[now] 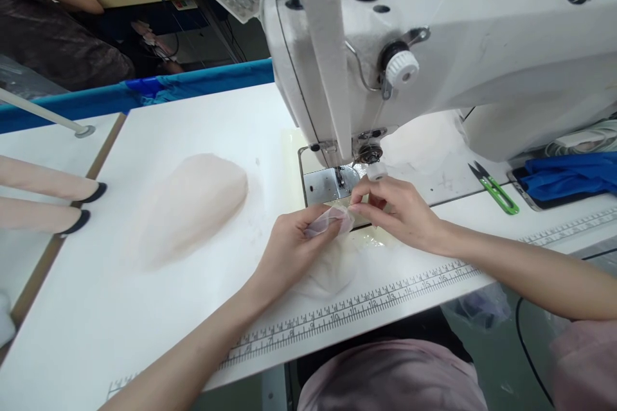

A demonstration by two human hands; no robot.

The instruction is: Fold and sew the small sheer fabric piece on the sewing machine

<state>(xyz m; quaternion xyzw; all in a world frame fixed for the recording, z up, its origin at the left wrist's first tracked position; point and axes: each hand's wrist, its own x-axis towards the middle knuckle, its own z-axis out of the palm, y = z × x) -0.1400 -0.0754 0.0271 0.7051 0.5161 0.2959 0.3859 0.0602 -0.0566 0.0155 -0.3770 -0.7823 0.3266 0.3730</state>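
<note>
My left hand (301, 237) pinches a piece of sheer whitish fabric (328, 221) just in front of the sewing machine's needle plate (321, 186). Part of that thin cloth hangs down over the tabletop below my fingers. Close by on the right, my right hand (393, 212) has thumb and forefinger pressed together at the fabric's edge; whether it grips the edge or a thread is too small to tell. The presser foot (340, 176) of the white sewing machine (434, 45) stands right behind both hands, with no cloth visible under it.
A sheer beige fabric piece (207, 196) lies on the white table to the left. Green-handled thread snips (496, 189) and a blue cloth (571, 176) on a dark tray lie right. A printed ruler (357, 308) runs along the front edge. Another person (58, 19) is at the far left.
</note>
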